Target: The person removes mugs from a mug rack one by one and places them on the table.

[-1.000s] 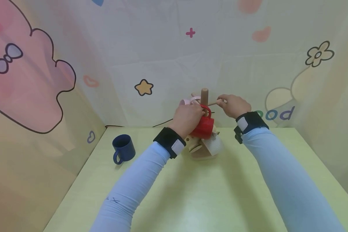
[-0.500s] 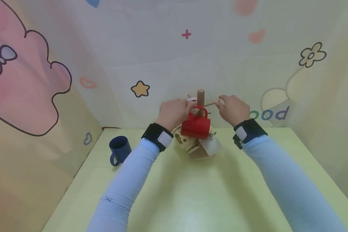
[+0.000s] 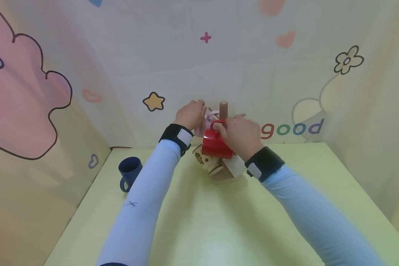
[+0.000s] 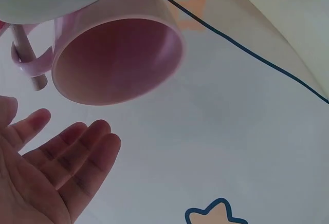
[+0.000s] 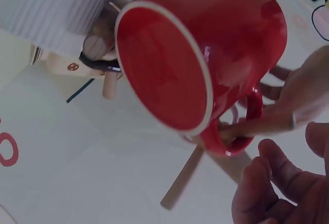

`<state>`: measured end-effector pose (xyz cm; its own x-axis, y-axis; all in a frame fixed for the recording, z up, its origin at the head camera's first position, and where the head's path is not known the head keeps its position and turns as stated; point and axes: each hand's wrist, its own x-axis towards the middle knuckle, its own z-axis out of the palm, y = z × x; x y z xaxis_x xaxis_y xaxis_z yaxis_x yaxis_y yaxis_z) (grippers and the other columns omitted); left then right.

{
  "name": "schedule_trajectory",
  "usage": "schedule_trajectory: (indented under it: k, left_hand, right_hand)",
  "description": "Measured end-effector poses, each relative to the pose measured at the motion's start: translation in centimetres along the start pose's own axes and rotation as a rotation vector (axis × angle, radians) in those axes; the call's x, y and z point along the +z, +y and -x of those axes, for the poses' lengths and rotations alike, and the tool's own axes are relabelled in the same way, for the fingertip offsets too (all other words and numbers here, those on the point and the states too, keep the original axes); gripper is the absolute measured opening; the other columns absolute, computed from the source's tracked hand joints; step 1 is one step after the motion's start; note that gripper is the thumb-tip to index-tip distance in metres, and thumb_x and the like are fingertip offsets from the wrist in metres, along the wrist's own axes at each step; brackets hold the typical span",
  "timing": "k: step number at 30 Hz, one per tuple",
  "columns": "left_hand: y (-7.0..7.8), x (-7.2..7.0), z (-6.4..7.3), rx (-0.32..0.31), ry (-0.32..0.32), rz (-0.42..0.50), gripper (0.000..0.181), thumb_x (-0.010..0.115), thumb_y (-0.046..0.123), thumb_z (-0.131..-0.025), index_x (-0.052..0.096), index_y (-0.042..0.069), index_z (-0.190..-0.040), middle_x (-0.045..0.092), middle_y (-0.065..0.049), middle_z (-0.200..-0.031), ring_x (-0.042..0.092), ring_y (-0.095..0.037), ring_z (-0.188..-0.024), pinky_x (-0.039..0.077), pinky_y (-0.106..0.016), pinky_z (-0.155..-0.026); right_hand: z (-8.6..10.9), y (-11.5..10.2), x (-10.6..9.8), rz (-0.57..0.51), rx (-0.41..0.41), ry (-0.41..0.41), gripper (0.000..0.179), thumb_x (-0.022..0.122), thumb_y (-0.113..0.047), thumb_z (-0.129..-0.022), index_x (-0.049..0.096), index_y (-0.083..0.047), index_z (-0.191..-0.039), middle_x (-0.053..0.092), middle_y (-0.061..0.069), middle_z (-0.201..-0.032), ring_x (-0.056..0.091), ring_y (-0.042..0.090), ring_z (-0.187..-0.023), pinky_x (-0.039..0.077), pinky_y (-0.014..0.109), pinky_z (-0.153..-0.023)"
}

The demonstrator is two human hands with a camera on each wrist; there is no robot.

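A red mug (image 3: 216, 145) hangs tilted by its handle on a peg of the wooden mug tree (image 3: 223, 109). My right hand (image 3: 242, 135) is beside that handle. In the right wrist view, its bent fingers (image 5: 254, 183) stay apart from the red mug, gripping nothing. My left hand (image 3: 190, 115) is at the upper left of the tree, near a pink mug (image 4: 117, 59) hanging on another peg. The left wrist view has its loosely spread fingers (image 4: 85, 157) below the pink mug's rim, holding nothing.
Lower on the tree hang a patterned cream mug (image 3: 204, 161) and a white ribbed mug (image 5: 56, 11). A dark blue mug (image 3: 129, 170) stands at the left of the pale green table (image 3: 193, 229), partly behind the left sleeve. A printed curtain (image 3: 173, 48) closes off the back.
My left hand has let go of the red mug's handle and moved left towards the pink mug. My right hand has left the right-hand peg and come left to the red mug's handle.
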<state>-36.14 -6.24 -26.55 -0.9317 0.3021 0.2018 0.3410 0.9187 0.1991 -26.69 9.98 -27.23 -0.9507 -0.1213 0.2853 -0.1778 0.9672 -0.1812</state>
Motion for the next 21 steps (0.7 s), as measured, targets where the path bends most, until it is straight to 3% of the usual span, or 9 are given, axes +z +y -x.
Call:
schedule_trajectory:
  k: [5, 8, 18, 21]
  left_hand:
    - [0.8, 0.2, -0.5, 0.066, -0.030, -0.106, 0.054, 0.070, 0.020, -0.094, 0.047, 0.013, -0.142, 0.056, -0.008, -0.130, 0.056, -0.023, -0.111, 0.049, -0.037, -0.097]
    - [0.9, 0.3, -0.4, 0.070, -0.031, -0.119, 0.066, 0.078, 0.017, -0.086, 0.047, 0.015, -0.144, 0.057, -0.008, -0.128, 0.056, -0.023, -0.111, 0.049, -0.037, -0.098]
    - [1.2, -0.3, -0.3, 0.084, -0.100, -0.007, 0.054, 0.059, 0.014, -0.100, 0.042, 0.021, -0.152, 0.058, -0.006, -0.133, 0.054, -0.023, -0.121, 0.044, -0.038, -0.103]
    - [1.1, -0.3, -0.5, 0.082, -0.105, 0.020, 0.049, 0.058, 0.015, -0.101, 0.046, 0.022, -0.149, 0.058, -0.005, -0.133, 0.054, -0.023, -0.119, 0.043, -0.038, -0.104]
  right_hand:
    - [-0.1, -0.9, 0.5, 0.013, -0.021, 0.000, 0.044, 0.061, -0.048, -0.094, 0.068, -0.009, -0.112, 0.069, 0.009, -0.089, 0.061, 0.026, -0.069, 0.058, 0.043, -0.068]
    - [-0.1, -1.2, 0.7, 0.017, -0.041, 0.014, 0.041, 0.063, -0.046, -0.094, 0.070, -0.009, -0.110, 0.070, 0.008, -0.088, 0.061, 0.025, -0.069, 0.059, 0.043, -0.068]
    - [-0.1, -1.5, 0.7, 0.089, -0.070, 0.022, 0.040, 0.072, -0.038, -0.090, 0.069, -0.010, -0.118, 0.070, 0.010, -0.096, 0.061, 0.027, -0.074, 0.058, 0.047, -0.073]
    - [0.0, -1.4, 0.7, 0.180, -0.123, 0.000, 0.050, 0.082, -0.031, -0.081, 0.067, -0.014, -0.125, 0.071, 0.010, -0.100, 0.061, 0.027, -0.076, 0.058, 0.048, -0.074]
